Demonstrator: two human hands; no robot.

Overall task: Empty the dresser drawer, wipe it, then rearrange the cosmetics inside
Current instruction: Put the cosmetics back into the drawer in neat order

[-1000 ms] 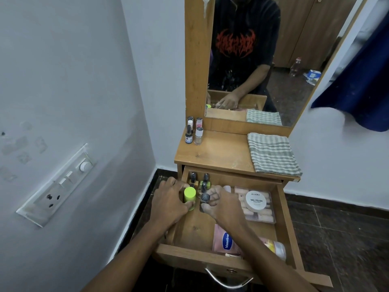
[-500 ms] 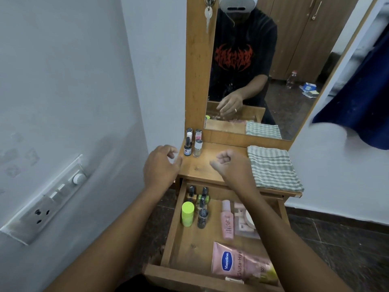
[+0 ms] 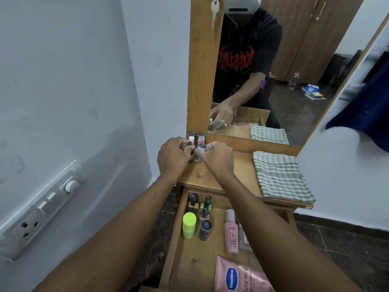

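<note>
at frame centre, left hand pinches a dark bottle, right hand a clear bottle; crowded so, either could topple the back pair; drawer sits open lower centre

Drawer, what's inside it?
Inside the drawer I see a lime-capped tube, small dark-capped bottles, a pink bottle and a pink Vaseline pouch. The right arm covers the right side, so anything there is hidden.
</note>
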